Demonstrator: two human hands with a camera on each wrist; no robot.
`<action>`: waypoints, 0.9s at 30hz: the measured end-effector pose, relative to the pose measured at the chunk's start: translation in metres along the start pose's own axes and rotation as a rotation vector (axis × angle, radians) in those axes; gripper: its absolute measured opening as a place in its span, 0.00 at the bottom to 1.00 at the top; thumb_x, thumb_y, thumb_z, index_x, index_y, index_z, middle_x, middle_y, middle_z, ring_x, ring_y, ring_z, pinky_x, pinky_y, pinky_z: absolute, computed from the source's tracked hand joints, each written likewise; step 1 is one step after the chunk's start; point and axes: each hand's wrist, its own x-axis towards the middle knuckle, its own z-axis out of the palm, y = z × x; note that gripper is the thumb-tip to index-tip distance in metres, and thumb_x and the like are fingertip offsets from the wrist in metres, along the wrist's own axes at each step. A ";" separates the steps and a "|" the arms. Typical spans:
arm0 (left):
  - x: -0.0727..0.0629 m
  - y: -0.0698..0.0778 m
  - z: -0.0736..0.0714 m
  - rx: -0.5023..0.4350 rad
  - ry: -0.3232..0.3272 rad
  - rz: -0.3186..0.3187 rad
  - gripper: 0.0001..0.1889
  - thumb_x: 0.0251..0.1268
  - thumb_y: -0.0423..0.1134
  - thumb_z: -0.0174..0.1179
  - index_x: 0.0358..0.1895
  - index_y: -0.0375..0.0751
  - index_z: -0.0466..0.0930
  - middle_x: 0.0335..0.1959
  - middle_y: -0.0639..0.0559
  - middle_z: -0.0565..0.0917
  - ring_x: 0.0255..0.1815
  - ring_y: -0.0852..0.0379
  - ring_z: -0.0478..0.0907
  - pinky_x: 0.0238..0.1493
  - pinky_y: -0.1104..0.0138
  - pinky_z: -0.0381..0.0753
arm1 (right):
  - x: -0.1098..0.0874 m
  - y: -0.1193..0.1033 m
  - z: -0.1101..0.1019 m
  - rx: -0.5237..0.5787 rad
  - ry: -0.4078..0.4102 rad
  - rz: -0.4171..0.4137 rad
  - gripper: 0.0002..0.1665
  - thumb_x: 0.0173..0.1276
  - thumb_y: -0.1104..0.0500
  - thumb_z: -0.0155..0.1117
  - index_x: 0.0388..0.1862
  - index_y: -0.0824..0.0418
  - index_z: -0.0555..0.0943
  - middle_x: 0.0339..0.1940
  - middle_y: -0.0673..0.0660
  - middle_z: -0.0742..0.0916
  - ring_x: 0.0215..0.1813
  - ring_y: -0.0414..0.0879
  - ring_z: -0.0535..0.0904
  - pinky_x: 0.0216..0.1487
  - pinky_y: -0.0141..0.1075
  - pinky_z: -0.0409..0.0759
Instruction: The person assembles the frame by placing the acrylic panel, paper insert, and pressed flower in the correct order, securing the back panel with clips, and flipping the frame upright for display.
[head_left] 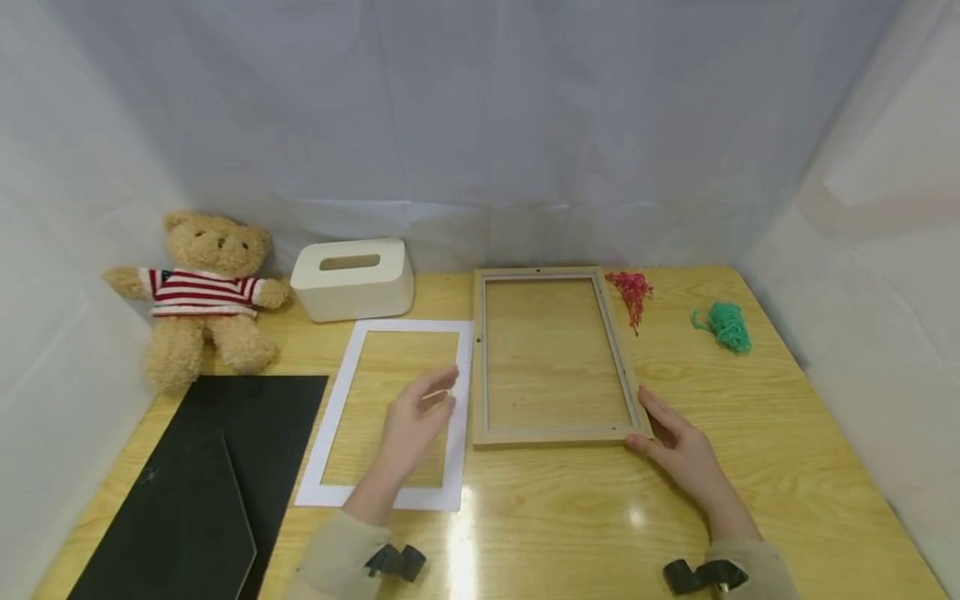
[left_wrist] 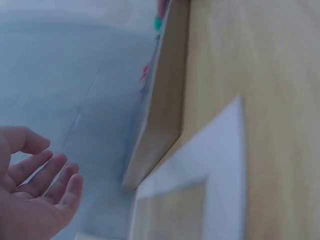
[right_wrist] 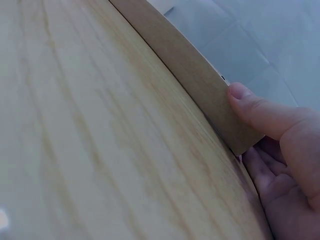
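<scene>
A wooden picture frame (head_left: pixel 555 437) lies on the table in the head view, its inner groove facing up. My right hand (head_left: pixel 686 462) holds its near right corner. In the right wrist view the thumb (right_wrist: pixel 250 105) presses the frame's near side (right_wrist: pixel 195 75), while the other fingers go round the corner and are partly hidden. My left hand (head_left: pixel 416 421) hovers over a white mat board (head_left: pixel 453 450) left of the frame. Its fingers are loosely bent and hold nothing, as the left wrist view of this hand (left_wrist: pixel 37 190) also shows.
A black backing board (head_left: pixel 180 417) with a stand flap lies at the left. Behind it sits a teddy bear (head_left: pixel 206 292) beside a white tissue box (head_left: pixel 352 292). Pink dried flowers (head_left: pixel 632 292) and a green yarn bundle (head_left: pixel 727 327) lie at the right.
</scene>
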 end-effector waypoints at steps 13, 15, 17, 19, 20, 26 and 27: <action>-0.003 -0.033 -0.114 0.377 0.133 -0.326 0.21 0.69 0.33 0.52 0.64 0.32 0.70 0.58 0.36 0.76 0.58 0.43 0.72 0.57 0.53 0.73 | 0.000 -0.002 0.000 0.009 -0.001 0.001 0.43 0.62 0.53 0.69 0.73 0.55 0.62 0.73 0.59 0.64 0.70 0.59 0.60 0.58 0.14 0.58; -0.005 -0.039 -0.120 0.389 0.137 -0.382 0.22 0.70 0.33 0.52 0.65 0.32 0.68 0.59 0.35 0.75 0.59 0.42 0.71 0.57 0.53 0.73 | 0.000 -0.002 -0.001 0.027 -0.011 -0.002 0.43 0.62 0.53 0.68 0.74 0.55 0.62 0.74 0.58 0.64 0.70 0.58 0.60 0.59 0.15 0.59; -0.007 -0.043 -0.123 0.396 0.126 -0.424 0.23 0.70 0.34 0.52 0.66 0.32 0.67 0.60 0.35 0.74 0.60 0.42 0.70 0.57 0.52 0.72 | 0.001 -0.001 -0.001 0.041 -0.019 0.000 0.43 0.63 0.53 0.68 0.74 0.54 0.61 0.74 0.57 0.63 0.71 0.57 0.60 0.59 0.15 0.60; -0.008 -0.047 -0.124 0.400 0.125 -0.450 0.24 0.69 0.34 0.52 0.67 0.32 0.66 0.61 0.35 0.73 0.61 0.41 0.69 0.58 0.51 0.71 | 0.001 0.000 -0.001 0.047 -0.022 0.006 0.43 0.62 0.53 0.68 0.74 0.54 0.61 0.74 0.57 0.63 0.71 0.56 0.60 0.58 0.15 0.60; -0.008 -0.049 -0.125 0.402 0.125 -0.456 0.24 0.68 0.34 0.53 0.66 0.32 0.66 0.61 0.35 0.73 0.61 0.41 0.69 0.58 0.51 0.71 | 0.001 0.000 -0.001 0.049 -0.024 0.010 0.43 0.62 0.53 0.68 0.74 0.53 0.61 0.74 0.57 0.63 0.71 0.56 0.60 0.58 0.15 0.60; -0.007 -0.055 -0.124 0.414 0.147 -0.451 0.25 0.66 0.32 0.54 0.65 0.30 0.67 0.59 0.33 0.74 0.58 0.41 0.72 0.56 0.52 0.73 | 0.002 0.002 -0.002 0.057 -0.029 0.044 0.44 0.62 0.51 0.69 0.74 0.52 0.61 0.74 0.58 0.62 0.71 0.56 0.60 0.58 0.15 0.60; -0.007 -0.056 -0.124 0.412 0.150 -0.450 0.25 0.65 0.32 0.55 0.65 0.29 0.67 0.59 0.33 0.74 0.58 0.41 0.72 0.56 0.52 0.73 | 0.002 0.002 -0.002 0.057 -0.030 0.048 0.44 0.62 0.51 0.69 0.74 0.52 0.61 0.74 0.58 0.62 0.71 0.56 0.60 0.58 0.15 0.59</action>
